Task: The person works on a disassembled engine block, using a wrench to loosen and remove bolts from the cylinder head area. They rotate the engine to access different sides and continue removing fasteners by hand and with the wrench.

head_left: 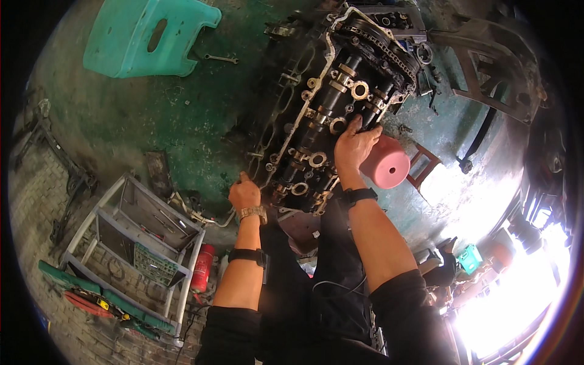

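A greasy engine cylinder head (330, 103), its camshafts bared, stands slantwise in front of me. A timing chain (389, 52) runs over the sprockets at its far end. My right hand (355, 149) grips its right side, the thumb up by the right camshaft (376, 103) and the other fingers partly hidden at the edge. Low on the other side, my left hand (244, 194) is closed beside the block's near left corner. What lies in its curled fingers, if anything, is hidden.
A turquoise plastic stool (149, 39) and a wrench (221, 59) are at the far left. A pink round stool (387, 163) stands right of the engine. Near left are a metal tool rack (129, 249) and a red fire extinguisher (202, 267). Metal parts (496, 70) lie far right.
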`<state>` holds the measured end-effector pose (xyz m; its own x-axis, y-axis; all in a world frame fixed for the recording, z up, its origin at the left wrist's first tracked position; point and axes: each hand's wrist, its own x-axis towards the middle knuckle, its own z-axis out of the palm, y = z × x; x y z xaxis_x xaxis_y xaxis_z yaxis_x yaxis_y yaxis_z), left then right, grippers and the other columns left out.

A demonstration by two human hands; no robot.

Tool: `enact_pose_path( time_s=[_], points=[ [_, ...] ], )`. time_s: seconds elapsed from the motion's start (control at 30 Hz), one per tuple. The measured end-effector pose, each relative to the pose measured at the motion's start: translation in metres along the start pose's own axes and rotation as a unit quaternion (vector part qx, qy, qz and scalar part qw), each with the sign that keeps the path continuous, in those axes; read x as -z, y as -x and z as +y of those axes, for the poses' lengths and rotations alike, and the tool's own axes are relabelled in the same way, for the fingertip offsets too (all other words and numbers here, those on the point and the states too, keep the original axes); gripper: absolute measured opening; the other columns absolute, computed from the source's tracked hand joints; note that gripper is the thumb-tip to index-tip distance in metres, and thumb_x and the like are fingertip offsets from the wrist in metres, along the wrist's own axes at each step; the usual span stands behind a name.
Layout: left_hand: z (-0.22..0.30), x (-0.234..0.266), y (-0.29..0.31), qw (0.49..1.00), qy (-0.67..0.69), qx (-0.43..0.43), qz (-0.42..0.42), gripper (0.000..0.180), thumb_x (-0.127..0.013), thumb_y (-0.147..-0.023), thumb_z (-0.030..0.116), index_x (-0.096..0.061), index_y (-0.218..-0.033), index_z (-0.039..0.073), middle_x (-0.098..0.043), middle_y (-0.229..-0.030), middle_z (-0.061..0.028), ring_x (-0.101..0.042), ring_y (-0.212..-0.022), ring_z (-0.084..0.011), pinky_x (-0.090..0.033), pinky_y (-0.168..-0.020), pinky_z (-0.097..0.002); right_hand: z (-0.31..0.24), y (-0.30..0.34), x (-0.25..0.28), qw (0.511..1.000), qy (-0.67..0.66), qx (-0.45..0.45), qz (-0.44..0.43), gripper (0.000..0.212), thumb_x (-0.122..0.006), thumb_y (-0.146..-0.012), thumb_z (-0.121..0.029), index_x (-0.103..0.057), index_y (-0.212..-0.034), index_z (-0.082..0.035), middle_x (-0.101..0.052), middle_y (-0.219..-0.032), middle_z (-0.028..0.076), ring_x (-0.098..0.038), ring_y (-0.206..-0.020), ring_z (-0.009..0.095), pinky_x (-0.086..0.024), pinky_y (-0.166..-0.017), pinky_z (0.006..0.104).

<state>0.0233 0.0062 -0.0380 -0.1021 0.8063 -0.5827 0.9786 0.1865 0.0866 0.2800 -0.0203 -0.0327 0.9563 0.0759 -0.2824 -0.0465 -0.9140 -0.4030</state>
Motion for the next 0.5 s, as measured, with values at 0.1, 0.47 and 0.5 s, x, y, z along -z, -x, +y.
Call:
enact_pose_path(
  time_s=[0.1,0.47,0.5],
  points=[
    [0.002,0.003,0.001,0.999,0.031,0.038,-0.02,0.055,-0.044,-0.098,0.039,-0.067,-0.083,-0.008,-0.066,-0.088,-0.0309,-0.062,-0.085,-0.0492,-0.05,-0.081,-0.051,0.0,0.0,0.0,1.0,0.003,0.007,0.008,0.074,-0.053,-0.097,-0.036,-0.021,-0.14,0.015,-0.039,-0.13,0.039,-0.048,-0.114,0.051,-0.043,-0.097,0.052],
    [0.009,0.007,0.002,0.996,0.045,0.082,-0.015,0.057,-0.045,-0.097,0.043,-0.068,-0.089,-0.009,-0.065,-0.095,-0.0329,-0.062,-0.094,-0.049,-0.048,-0.086,-0.0511,0.0,-0.001,-0.001,1.0,-0.01,0.015,0.02,0.067,-0.053,-0.096,-0.037,-0.028,-0.134,0.012,-0.046,-0.121,0.035,-0.05,-0.108,0.049,-0.043,-0.091,0.052],
    [0.011,0.008,0.003,0.995,0.042,0.089,-0.019,0.057,-0.045,-0.097,0.043,-0.068,-0.089,-0.009,-0.065,-0.095,-0.033,-0.062,-0.094,-0.0489,-0.048,-0.086,-0.0511,0.0,-0.001,0.001,1.0,-0.016,-0.002,-0.002,0.072,-0.051,-0.097,-0.041,-0.027,-0.136,0.015,-0.045,-0.125,0.037,-0.048,-0.114,0.049,-0.042,-0.096,0.0496]
  ],
)
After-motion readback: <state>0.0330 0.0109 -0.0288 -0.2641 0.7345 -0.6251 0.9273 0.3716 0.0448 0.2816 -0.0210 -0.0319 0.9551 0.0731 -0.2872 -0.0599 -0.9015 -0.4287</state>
